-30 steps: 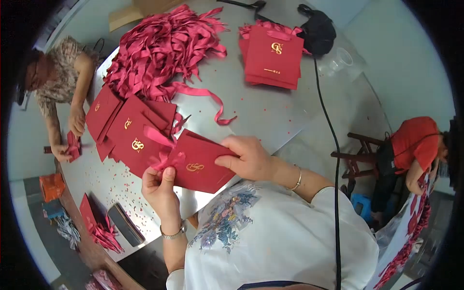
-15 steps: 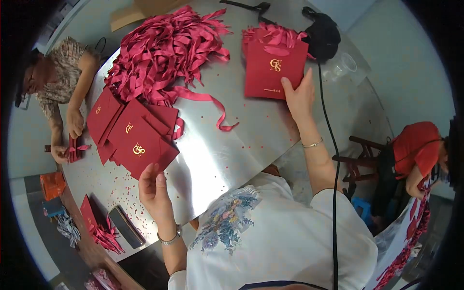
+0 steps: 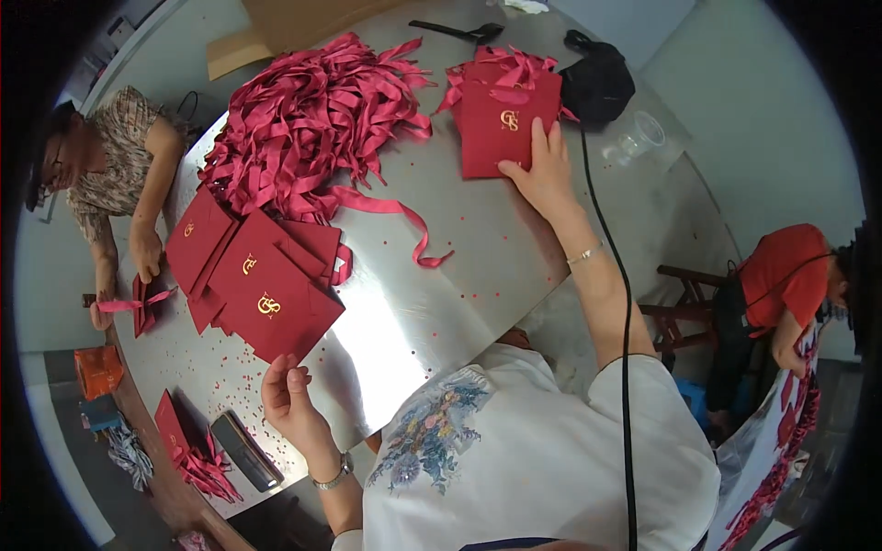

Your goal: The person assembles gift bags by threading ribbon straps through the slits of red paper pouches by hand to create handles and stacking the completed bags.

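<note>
My right hand (image 3: pixel 549 174) lies on a red paper bag (image 3: pixel 491 138) with a gold emblem, at the top of a small pile. Its fingers are stretched and the thumb is spread apart along the bag's lower edge. Pink ribbon handles (image 3: pixel 524 64) stick out at the pile's far side. On the left, my left hand (image 3: pixel 296 404) is held loosely, fingers a little bent and apart, with nothing in it. Its fingertips are beside the near corner of an overlapping spread of red bags (image 3: pixel 294 331); whether they touch it I cannot tell.
A large heap of pink ribbons (image 3: pixel 312 119) fills the far left of the metal table (image 3: pixel 413 317). A co-worker's hands (image 3: pixel 142 253) handle a red bag at left. A phone (image 3: pixel 246 450), clear plastic cup (image 3: pixel 643 133), black bag-like object (image 3: pixel 597 83) and black cable (image 3: pixel 611 230) are nearby.
My right hand has shifted from the bag's right edge onto its face. My left hand has drawn slightly back from the spread bags. The co-worker's ribbon now stretches out sideways.
</note>
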A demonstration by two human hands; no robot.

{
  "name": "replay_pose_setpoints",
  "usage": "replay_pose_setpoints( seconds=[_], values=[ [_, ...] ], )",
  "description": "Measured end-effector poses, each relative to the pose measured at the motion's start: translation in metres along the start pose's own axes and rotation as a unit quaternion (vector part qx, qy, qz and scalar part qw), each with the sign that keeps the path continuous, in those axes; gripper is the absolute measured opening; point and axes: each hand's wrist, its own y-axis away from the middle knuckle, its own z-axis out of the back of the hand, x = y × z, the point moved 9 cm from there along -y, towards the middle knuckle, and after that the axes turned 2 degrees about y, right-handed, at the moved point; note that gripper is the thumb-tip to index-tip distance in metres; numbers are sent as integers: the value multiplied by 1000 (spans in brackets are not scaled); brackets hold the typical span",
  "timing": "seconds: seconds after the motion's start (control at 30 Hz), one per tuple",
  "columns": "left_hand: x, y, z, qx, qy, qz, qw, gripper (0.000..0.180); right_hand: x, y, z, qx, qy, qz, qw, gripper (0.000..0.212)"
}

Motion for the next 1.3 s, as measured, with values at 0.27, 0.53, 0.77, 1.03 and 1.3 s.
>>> replay_pose_setpoints(
  seconds=[0.27,0.53,0.77,1.03,1.3],
  values=[
    [-15,-2,8,-29,-6,-20,999,22,6,-56,-19,-69,-33,41,996,95],
    [-9,-6,31,-61,-68,-19,996,21,21,-20,3,-116,-48,123,984,83],
    [-58,-70,-7,-30,-463,-302,833,33,141,69,23,-97,-166,274,942,56],
    [-35,-129,-48,137,-560,-283,767,32,182,108,0,142,-98,429,887,38],
    [-43,-67,-32,164,-435,-191,865,25,189,124,-18,257,-51,436,861,26]
  ],
)
